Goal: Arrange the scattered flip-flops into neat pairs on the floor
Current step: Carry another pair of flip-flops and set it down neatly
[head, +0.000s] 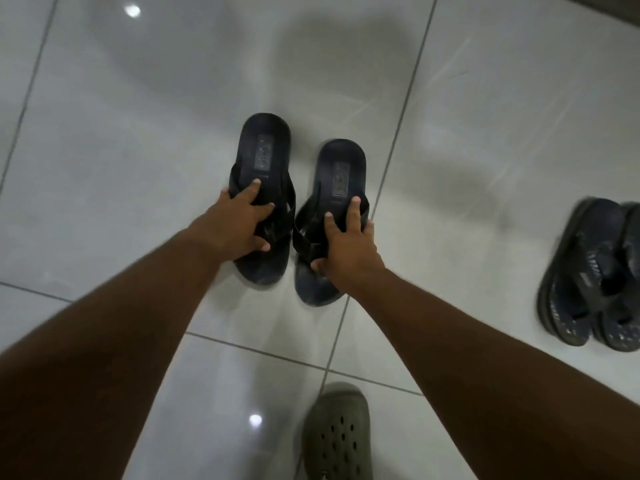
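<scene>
The left hand (239, 226) grips one black flip-flop (265, 157) and the right hand (346, 244) its mate (341, 168), side by side though staggered. A blurred second pair (595, 275) seems already matched on the floor (138, 133).

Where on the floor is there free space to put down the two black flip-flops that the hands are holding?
The left hand and right hand each grip a black flip-flop. Bare tile lies left of them, beyond their far ends, and between them and the grey pair at the right edge. It is crowded near that pair and by the green clog below.
</scene>
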### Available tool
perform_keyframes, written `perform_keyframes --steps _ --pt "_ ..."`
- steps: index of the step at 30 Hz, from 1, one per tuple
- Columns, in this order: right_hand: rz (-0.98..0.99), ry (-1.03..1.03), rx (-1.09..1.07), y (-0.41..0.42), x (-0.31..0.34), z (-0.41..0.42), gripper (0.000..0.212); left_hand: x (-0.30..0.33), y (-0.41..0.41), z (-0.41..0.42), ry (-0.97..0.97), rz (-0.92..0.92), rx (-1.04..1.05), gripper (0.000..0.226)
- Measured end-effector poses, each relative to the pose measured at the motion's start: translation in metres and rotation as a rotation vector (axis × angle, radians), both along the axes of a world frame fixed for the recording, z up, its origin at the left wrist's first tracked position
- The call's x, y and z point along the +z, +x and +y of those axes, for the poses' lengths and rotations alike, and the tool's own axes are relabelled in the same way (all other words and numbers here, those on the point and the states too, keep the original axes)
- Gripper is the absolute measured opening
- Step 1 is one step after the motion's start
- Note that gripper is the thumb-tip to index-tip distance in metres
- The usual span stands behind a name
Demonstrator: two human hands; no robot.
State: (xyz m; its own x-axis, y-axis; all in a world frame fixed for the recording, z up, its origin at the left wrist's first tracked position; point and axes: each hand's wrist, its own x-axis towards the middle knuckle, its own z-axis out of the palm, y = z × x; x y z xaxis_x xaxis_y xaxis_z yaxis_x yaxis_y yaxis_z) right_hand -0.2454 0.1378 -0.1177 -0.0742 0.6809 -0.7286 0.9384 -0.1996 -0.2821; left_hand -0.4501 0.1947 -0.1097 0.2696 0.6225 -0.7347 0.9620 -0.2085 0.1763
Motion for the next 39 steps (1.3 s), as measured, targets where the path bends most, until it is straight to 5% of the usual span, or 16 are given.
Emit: perform_keyframes --steps 14,19,25,29,33,39 --pt "0.066 0.015 -0.02 -0.002 0.003 -0.01 0.093 0.003 -0.018 -0.016 -0.027 0.031 -0.1 0.079" --pt "0.105 0.118 -0.132 0.069 0.029 -0.016 0.101 0.03 0.013 -0.016 0.163 0.081 -0.201 0.091" --pt "-0.161 0.183 -0.191 0.239 0.05 -0.052 0.099 0.045 0.15 -0.04 0.26 -0.075 -0.422 0.098" --pt "-0.354 0.197 -0.282 0.366 0.06 -0.093 0.095 0.052 0.272 -0.063 0.199 -0.217 -0.347 0.098" --pt "-0.366 0.097 -0.4 0.454 0.056 -0.121 0.088 0.048 0.376 -0.084 0.045 -0.275 -0.226 0.103" --pt "-0.123 0.039 -0.149 0.507 0.02 -0.12 0.09 0.017 0.504 -0.095 -0.074 -0.271 -0.191 0.108"
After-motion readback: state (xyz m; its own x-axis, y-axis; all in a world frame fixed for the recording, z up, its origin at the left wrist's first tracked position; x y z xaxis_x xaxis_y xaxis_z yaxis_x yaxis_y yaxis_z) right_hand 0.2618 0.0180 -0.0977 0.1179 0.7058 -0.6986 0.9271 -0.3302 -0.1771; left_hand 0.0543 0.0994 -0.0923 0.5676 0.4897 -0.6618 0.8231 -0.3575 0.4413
